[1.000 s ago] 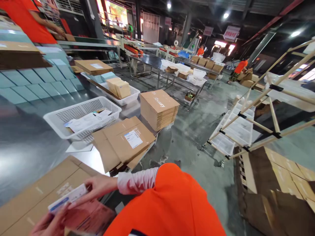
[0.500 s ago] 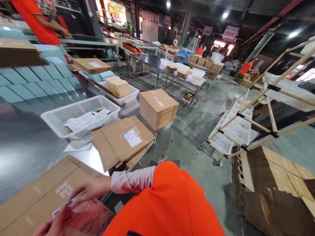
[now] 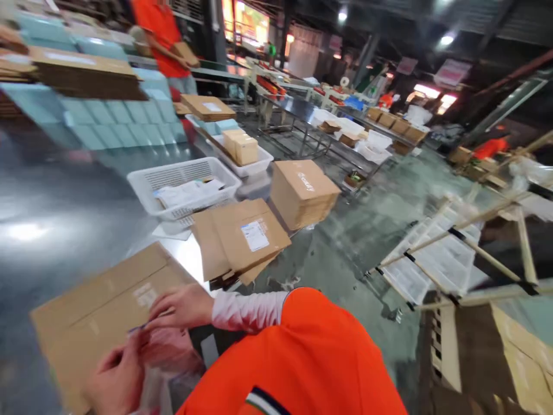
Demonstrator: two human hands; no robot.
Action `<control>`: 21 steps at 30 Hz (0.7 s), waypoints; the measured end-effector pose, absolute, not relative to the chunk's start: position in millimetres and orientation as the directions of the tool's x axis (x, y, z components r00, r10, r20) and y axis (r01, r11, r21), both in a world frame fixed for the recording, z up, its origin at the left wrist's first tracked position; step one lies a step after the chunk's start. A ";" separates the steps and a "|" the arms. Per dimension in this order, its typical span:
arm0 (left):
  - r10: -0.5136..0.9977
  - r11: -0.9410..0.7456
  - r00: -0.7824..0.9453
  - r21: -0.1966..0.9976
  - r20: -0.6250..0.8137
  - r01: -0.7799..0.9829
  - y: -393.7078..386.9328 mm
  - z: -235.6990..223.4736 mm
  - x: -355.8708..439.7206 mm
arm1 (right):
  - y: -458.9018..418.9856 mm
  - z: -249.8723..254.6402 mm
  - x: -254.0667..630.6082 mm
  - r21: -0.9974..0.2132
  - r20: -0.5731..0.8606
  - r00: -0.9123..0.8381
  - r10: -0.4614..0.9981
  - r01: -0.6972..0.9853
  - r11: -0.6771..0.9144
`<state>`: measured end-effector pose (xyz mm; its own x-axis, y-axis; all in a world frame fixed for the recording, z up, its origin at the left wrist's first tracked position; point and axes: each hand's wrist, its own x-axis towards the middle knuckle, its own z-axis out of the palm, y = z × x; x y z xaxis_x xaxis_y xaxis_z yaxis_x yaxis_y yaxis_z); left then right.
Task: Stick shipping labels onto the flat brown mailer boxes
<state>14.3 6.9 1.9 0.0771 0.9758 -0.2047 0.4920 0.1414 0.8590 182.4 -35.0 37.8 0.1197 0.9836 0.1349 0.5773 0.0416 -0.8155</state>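
A thin white and blue card (image 3: 139,328) is held at the lower left of the frame, blurred and seen almost edge-on, its long axis lying nearly level and rising a little to the right. Its right end is pinched by the closed fingers of the right hand (image 3: 181,306), while the left hand (image 3: 116,369) is curled just below it, though whether the card is gripped by that hand cannot be told. A pinkish plastic bag (image 3: 170,351) is seen under the hands, and the card is held in front of a flat cardboard sheet (image 3: 97,305), beyond whose edge a steel table (image 3: 52,230) is seen to the left.
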 end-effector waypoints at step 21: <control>0.663 0.721 0.227 0.690 -0.713 0.064 -108.4 -70.3 -33.4 | 32.0 -6.2 163.2 -0.716 -0.101 0.026 0.995 0.692 -0.091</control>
